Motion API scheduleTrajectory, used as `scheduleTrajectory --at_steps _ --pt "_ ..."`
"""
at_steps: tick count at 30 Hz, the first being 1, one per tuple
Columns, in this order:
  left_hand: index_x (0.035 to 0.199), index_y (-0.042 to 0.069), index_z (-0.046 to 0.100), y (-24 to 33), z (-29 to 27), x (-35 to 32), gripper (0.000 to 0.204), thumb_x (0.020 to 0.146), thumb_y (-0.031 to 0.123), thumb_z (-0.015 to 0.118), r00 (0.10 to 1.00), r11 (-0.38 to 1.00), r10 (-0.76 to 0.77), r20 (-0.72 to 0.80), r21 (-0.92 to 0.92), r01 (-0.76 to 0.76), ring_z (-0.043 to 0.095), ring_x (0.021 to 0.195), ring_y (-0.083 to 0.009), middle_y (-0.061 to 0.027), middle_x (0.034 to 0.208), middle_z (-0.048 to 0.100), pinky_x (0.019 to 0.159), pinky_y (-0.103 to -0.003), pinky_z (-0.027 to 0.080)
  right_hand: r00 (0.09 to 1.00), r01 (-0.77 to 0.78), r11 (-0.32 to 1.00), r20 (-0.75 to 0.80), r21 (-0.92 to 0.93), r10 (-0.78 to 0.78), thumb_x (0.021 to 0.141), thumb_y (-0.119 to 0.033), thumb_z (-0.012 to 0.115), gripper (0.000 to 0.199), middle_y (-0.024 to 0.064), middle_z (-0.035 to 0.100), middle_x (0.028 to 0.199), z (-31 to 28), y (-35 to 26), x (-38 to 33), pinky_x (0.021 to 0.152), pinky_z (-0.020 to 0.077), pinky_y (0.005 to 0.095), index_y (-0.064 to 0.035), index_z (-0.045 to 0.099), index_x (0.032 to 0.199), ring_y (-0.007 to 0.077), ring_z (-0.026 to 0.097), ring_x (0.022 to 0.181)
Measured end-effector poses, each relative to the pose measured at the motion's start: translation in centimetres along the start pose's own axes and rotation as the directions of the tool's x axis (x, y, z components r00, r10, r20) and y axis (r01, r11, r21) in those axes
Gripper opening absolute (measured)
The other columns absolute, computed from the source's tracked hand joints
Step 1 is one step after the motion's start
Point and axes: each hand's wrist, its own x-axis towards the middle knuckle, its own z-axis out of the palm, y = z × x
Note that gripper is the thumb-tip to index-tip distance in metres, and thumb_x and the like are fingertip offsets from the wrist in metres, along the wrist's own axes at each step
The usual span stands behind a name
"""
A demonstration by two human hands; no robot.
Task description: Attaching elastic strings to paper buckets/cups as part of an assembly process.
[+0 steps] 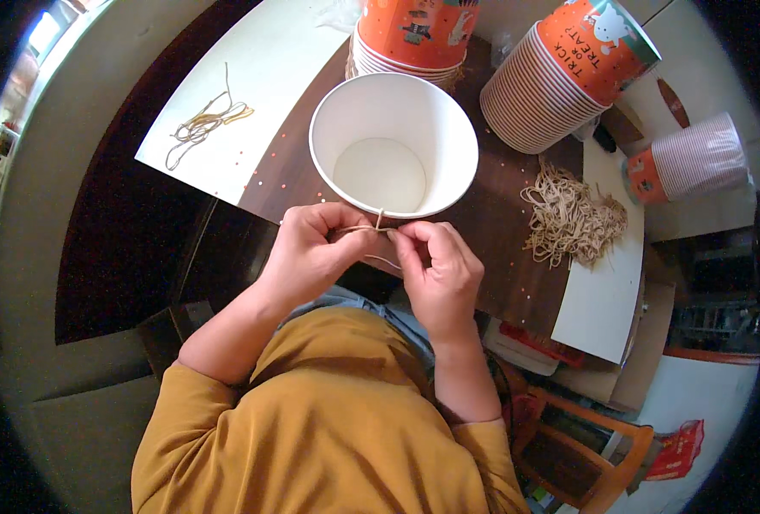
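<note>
Thin tan string-like cord (pixel 380 220), pinched by bare left hand (pixel 316 244) and bare right hand (pixel 438 265), apparently to tighten it, at the near edge of a round white paper bucket (pixel 397 128) just beyond the grip.

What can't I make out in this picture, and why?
Head view: parts of the cord, covered by the left hand and right hand.
Head view: most of the white tub's outside, hidden behind its inner wall.
Head view: the far end of the orange tub stack, cut off by the upper edge.
Head view: strand count in the cord pile, hidden by tangling.
</note>
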Motion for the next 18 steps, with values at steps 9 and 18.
scheduleTrajectory --at_steps 9,18 --pt "0.087 -0.004 0.067 -0.8 -0.2 0.2 0.015 0.083 0.01 0.064 0.941 0.836 -0.24 0.239 -0.441 0.326 0.061 0.077 -0.0082 -0.0041 0.081 0.066 0.074 -0.022 0.049 0.997 -0.075 0.976 0.023 0.203 0.072 0.082 -0.006 0.063 0.014 0.0132 0.065 0.087 2.3 -0.2 -0.7 0.07 0.0503 0.0373 -0.0029 0.064 0.096 0.03 0.063 0.078" --pt "0.09 -0.005 0.068 -0.5 0.2 -0.7 0.019 0.085 0.013 0.067 0.998 0.947 -0.062 0.014 -0.314 0.063 0.056 0.067 -0.0039 -0.0014 0.073 0.066 0.061 -0.018 0.046 0.873 -0.478 0.397 0.372 0.784 0.316 0.091 -0.004 0.052 0.021 0.0129 0.066 0.101 2.2 -0.2 -1.0 0.081 0.0552 0.0314 0.0049 0.062 0.108 0.0177 0.066 0.088"
